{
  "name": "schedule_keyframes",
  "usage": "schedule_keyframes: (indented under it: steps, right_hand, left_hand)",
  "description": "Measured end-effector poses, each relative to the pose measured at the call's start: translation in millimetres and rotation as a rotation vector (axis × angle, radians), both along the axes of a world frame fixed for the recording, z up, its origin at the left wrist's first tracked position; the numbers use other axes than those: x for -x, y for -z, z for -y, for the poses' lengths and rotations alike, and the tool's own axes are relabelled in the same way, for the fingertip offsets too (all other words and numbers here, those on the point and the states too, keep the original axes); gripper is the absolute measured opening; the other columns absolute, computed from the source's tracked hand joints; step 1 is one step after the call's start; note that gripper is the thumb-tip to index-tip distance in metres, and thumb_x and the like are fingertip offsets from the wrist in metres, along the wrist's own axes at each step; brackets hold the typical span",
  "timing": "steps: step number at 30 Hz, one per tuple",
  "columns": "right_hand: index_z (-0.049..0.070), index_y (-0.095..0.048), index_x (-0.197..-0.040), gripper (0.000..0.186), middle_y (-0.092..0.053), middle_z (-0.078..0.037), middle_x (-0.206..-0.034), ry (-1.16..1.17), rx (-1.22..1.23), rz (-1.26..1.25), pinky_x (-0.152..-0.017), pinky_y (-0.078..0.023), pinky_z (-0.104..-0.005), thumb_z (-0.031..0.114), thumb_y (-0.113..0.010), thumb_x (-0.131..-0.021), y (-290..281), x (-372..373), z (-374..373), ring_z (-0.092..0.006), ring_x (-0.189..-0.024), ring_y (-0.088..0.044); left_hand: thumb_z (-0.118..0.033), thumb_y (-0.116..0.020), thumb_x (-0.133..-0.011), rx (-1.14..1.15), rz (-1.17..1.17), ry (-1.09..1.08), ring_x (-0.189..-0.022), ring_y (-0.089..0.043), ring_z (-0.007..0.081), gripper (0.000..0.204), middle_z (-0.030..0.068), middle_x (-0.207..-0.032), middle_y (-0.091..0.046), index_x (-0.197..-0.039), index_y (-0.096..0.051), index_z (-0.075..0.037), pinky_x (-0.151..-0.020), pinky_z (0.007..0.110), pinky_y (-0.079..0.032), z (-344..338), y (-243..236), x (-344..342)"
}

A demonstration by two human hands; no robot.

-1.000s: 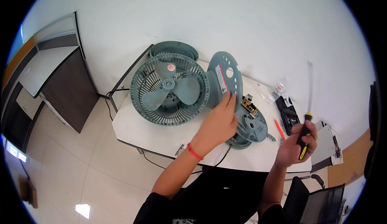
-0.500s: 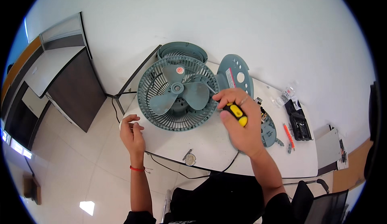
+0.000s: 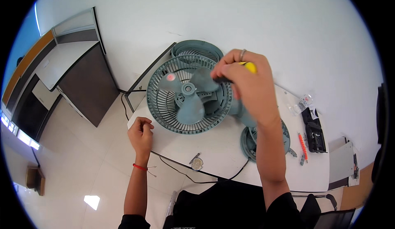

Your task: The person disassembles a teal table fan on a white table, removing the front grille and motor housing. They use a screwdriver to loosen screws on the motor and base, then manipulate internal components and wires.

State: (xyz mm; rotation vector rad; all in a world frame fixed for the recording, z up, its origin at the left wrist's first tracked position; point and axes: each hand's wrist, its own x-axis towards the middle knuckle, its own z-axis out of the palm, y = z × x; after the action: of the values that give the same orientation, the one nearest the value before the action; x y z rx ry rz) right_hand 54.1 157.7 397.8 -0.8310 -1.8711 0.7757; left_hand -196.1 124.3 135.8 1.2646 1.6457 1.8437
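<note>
My right hand (image 3: 251, 78) grips a screwdriver with a yellow and black handle (image 3: 249, 66), raised over the right rim of the fan; its shaft cannot be made out. Below the hand is a grey-green fan (image 3: 188, 89) whose three blades sit inside an open ribbed rear grille (image 3: 164, 118). The fan's round base (image 3: 247, 144) rests at the right, partly covered by my right forearm. Beside the table's left edge, left of the grille, my left hand (image 3: 141, 135) is curled closed, with nothing visible in it.
The front grille (image 3: 197, 45) leans behind the fan. An open black tool case (image 3: 314, 134), an orange stick-like tool (image 3: 303, 146) and a clear plastic packet (image 3: 303, 101) lie right. Near the front edge are a small round disc (image 3: 197, 164) and a black cord (image 3: 205, 182).
My right hand has risen up and away with the screwdriver from the grille's right side. The fan blades have turned. My left fingers have curled in, and the view has shifted slightly.
</note>
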Motion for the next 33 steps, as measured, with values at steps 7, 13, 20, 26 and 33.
schedule_keyframes:
  steps: [7,13,20,26,33]
  right_hand:
    - [-0.001,-0.065,-0.079,0.023,-0.07,-0.009,-0.081,-0.2,0.112,-0.399,-0.046,-0.042,-0.0203,0.019,-0.058,-0.086,0.4,-38.0,0.9,-0.0087,-0.05,-0.052]
    - [0.0,-0.064,-0.083,0.015,-0.068,-0.006,-0.082,0.003,0.008,-0.151,-0.051,-0.043,-0.0227,0.014,-0.058,-0.086,6.8,-49.6,-1.6,-0.0083,-0.056,-0.053]
    - [-0.002,-0.06,-0.073,0.017,-0.055,-0.01,-0.06,-0.142,-0.162,-0.162,-0.053,-0.041,-0.031,0.014,-0.062,-0.079,17.8,-61.2,-12.1,-0.0143,-0.053,-0.05]
    - [-0.002,-0.06,-0.076,0.016,-0.055,-0.009,-0.059,-0.079,-0.189,-0.337,-0.051,-0.04,-0.0279,0.013,-0.062,-0.079,11.3,-73.1,-0.5,-0.0135,-0.051,-0.052]
    - [-0.002,-0.062,-0.075,0.019,-0.059,-0.009,-0.063,-0.09,0.065,-0.376,-0.053,-0.043,-0.0287,0.016,-0.061,-0.081,16.0,-87.6,-20.8,-0.0164,-0.053,-0.054]
  left_hand:
    - [0.001,-0.046,-0.087,-0.044,0.003,-0.047,-0.058,-0.059,0.0103,0.016,0.0064,-0.066,-0.061,-0.081,-0.061,0.003,-0.051,0.024,-0.046,0.5,0.5,-2.7]
    - [0.001,-0.045,-0.089,-0.143,0.021,-0.087,-0.055,-0.054,0.0096,0.016,0.005,-0.064,-0.056,-0.081,-0.059,0.002,-0.05,0.024,-0.045,1.0,8.1,-4.8]
    - [-0.001,-0.042,-0.091,-0.15,-0.009,-0.139,-0.058,-0.055,0.01,0.016,0.0043,-0.067,-0.056,-0.084,-0.057,0.0,-0.053,0.023,-0.044,6.4,7.7,-4.7]
    - [0.002,-0.051,-0.082,0.036,-0.524,-0.198,-0.129,-0.042,0.0317,0.052,0.0211,-0.135,-0.044,-0.133,-0.041,0.005,-0.114,0.043,-0.027,51.6,25.0,-29.0]
    - [-0.029,-0.052,-0.096,1.081,-0.903,0.151,-0.106,-0.059,0.0438,0.036,0.0208,-0.122,-0.062,-0.123,-0.058,-0.005,-0.092,0.05,-0.049,355.9,56.1,-44.9]
